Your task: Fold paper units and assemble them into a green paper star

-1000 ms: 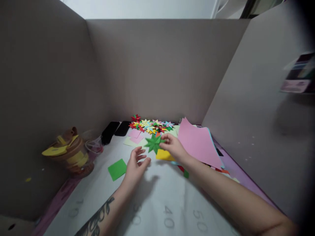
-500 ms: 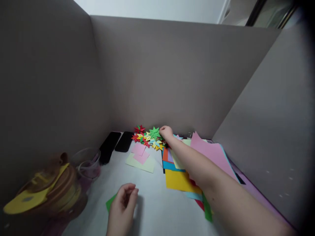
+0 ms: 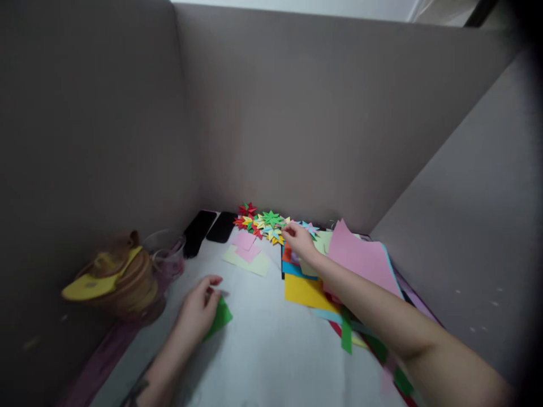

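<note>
My right hand (image 3: 299,237) is just in front of the pile of folded paper stars, fingers loosely bent and apart, with nothing visible in them. A green paper star (image 3: 271,219) lies on top of the pile, left of that hand. Red, yellow, pale and blue paper stars (image 3: 250,221) surround it. My left hand (image 3: 198,308) hovers low over the left of the table, its thumb and index finger apart in a loose curve. Beneath and beside it is a green paper square (image 3: 220,317), partly hidden by the hand.
Two pink squares (image 3: 246,241) rest on a pale sheet (image 3: 254,265). Coloured paper (image 3: 307,289) is stacked right, under my right forearm. Two black phones (image 3: 223,227) lie at back left, near a clear plastic cup (image 3: 169,260) and a brown-and-yellow object (image 3: 123,277). Grey panels (image 3: 297,113) enclose the table.
My right hand has drawn back from beside the green star, which stays on the pile. My left hand has moved forward, and more of the green square shows. The view has tilted down.
</note>
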Demonstrator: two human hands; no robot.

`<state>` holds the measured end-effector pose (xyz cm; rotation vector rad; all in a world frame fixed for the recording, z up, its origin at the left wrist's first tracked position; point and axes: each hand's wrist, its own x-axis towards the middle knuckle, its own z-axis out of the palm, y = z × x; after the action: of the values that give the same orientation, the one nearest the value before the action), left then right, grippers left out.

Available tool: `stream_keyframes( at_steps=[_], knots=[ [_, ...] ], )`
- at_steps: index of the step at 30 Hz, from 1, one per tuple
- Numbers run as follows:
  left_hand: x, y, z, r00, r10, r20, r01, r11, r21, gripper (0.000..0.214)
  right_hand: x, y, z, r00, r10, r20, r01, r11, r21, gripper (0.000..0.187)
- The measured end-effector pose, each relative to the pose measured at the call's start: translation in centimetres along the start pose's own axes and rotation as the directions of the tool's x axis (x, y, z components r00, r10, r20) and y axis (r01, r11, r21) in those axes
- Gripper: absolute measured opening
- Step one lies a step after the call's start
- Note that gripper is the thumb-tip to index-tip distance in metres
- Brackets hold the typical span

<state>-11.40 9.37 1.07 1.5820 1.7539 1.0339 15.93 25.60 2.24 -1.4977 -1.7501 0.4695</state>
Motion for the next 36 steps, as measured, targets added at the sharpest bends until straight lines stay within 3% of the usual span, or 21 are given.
stream_keyframes(
  at_steps=[2,6,10,14,16,18,20,22,26,31,34,36],
  knots=[
    [0.3,-0.3,-1.8,0.995,0.093,0.037,-0.1,0.964,0.247,0.03,-4.6,-0.5,-0.1,0.979,-0.078,0.187,0.065,0.995,0.074,0.015],
    [0.0,-0.9,-3.2,0.97,0.003,0.244,-0.114,0.888,0.445,0.048,-12.5,-1.4,-0.4,0.907,-0.133,0.4,0.085,0.987,0.136,0.013],
    [-0.5,-1.3,-2.8,0.953,-0.09,0.289,-0.066,0.869,0.49,0.055,-17.1,-2.9,-0.6,0.903,-0.157,0.401,0.096,0.981,0.169,0.011],
    [-1.3,-0.3,-2.3,0.979,0.018,0.203,-0.104,0.901,0.421,0.019,-20.1,-5.1,-1.0,0.917,-0.176,0.358,0.076,0.959,0.274,0.011],
    [-1.9,0.9,-1.3,0.987,0.071,0.147,-0.105,0.966,0.238,0.014,-21.0,-5.6,-1.1,0.923,-0.187,0.337,0.07,0.941,0.33,0.009],
    [-2.6,2.4,0.6,0.984,0.075,0.164,-0.065,0.996,-0.064,0.013,-21.6,-5.5,-0.9,0.951,-0.158,0.267,0.039,0.915,0.402,0.019],
    [-3.6,3.9,3.2,0.969,0.018,0.247,0.069,0.939,-0.337,0.024,-21.7,-5.0,-0.6,0.983,-0.076,0.168,-0.017,0.869,0.494,0.036],
    [-4.6,5.0,5.8,0.96,-0.003,0.281,0.14,0.871,-0.47,0.026,-21.6,-4.1,-0.2,0.994,-0.007,0.112,-0.059,0.812,0.581,0.044],
    [-6.3,5.8,8.6,0.942,0.004,0.336,0.202,0.791,-0.578,0.033,-21.7,-2.7,0.2,0.994,-0.015,0.108,-0.058,0.766,0.64,0.038],
    [-6.3,5.6,7.7,0.945,-0.004,0.326,0.2,0.796,-0.571,0.037,-22.2,-2.8,-0.5,0.991,-0.035,0.127,-0.044,0.821,0.57,0.039],
    [-6.1,5.6,6.9,0.954,0.006,0.298,0.164,0.825,-0.542,0.035,-22.1,-2.9,-1.5,0.989,-0.147,0.021,0.116,0.852,0.51,0.04],
    [-6.0,5.8,6.7,0.958,0.001,0.288,0.161,0.828,-0.538,0.035,-21.9,-2.8,-2.1,0.96,-0.28,-0.019,0.258,0.855,0.45,0.039]
  ],
)
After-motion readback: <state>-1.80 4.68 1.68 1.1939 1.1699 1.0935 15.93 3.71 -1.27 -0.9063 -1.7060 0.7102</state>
